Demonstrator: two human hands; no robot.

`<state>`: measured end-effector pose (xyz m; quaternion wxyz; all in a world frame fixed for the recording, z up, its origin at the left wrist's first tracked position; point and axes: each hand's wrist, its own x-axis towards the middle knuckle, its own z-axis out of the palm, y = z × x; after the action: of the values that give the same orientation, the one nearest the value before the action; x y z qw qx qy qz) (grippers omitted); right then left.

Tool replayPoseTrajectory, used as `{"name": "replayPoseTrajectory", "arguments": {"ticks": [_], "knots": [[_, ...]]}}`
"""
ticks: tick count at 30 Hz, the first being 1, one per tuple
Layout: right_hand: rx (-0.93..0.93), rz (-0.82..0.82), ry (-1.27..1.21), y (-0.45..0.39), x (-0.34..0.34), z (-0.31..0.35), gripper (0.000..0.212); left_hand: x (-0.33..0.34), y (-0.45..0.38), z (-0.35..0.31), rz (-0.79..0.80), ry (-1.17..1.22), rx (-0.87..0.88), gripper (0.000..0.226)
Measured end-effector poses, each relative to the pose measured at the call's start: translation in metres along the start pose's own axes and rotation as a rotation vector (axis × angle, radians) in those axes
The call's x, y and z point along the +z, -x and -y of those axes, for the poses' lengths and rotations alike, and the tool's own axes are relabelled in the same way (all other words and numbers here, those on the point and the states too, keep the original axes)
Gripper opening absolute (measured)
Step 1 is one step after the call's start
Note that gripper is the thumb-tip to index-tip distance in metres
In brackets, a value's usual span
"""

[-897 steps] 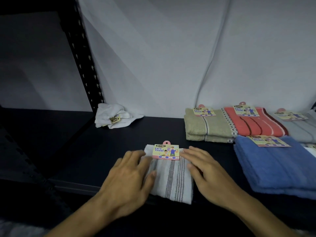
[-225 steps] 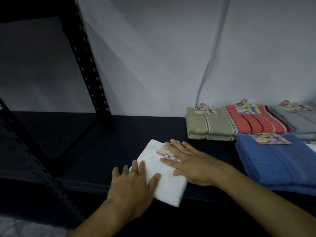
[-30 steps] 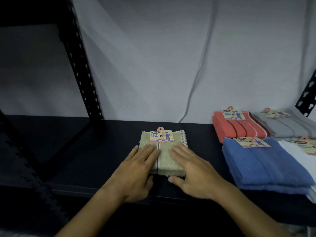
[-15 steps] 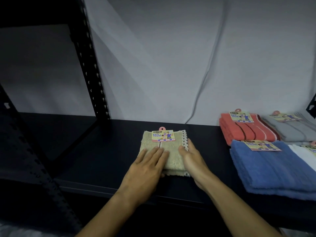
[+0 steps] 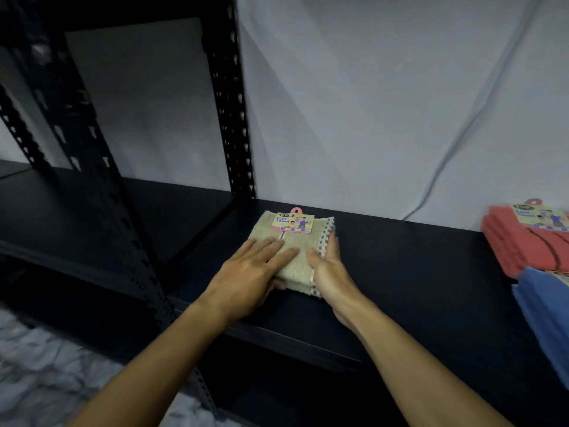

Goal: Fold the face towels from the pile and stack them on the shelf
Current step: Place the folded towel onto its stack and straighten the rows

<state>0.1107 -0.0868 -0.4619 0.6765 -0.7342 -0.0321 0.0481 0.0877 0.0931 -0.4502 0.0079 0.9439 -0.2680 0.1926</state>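
A folded beige face towel with a paper label and a checked right border lies on the dark shelf, near its middle. My left hand lies flat on the towel's left half, fingers straight, thumb at the towel's near edge. My right hand stands on edge against the towel's right side, fingers straight along the checked border.
At the far right sit a stack of red towels with a label and a blue towel in front of it. A perforated black upright stands behind the beige towel on the left. A white sheet hangs behind the shelf.
The view has swung left, so the red and blue towels sit at the right edge. My right hand has turned from flat on the towel to its right side; the towel sits slightly further left on the shelf.
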Motion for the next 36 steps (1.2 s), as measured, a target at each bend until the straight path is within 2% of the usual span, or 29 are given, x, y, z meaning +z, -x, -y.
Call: {"name": "replayPoseTrajectory", "arguments": {"ticks": [7, 13, 17, 36], "knots": [[-0.013, -0.013, 0.099, -0.019, 0.046, 0.012, 0.072, -0.001, 0.013, 0.039, -0.016, -0.013, -0.077, 0.065], [-0.020, 0.008, 0.131, -0.038, 0.073, 0.013, 0.073, -0.004, 0.018, 0.061, 0.029, 0.014, -0.164, 0.070], [-0.024, 0.015, 0.158, -0.041, 0.080, 0.017, 0.072, -0.003, 0.017, 0.076, 0.082, 0.037, -0.169, 0.069], [0.004, 0.039, 0.203, -0.043, 0.102, 0.029, 0.073, -0.008, 0.016, 0.096, 0.132, 0.004, -0.188, 0.067]]}}
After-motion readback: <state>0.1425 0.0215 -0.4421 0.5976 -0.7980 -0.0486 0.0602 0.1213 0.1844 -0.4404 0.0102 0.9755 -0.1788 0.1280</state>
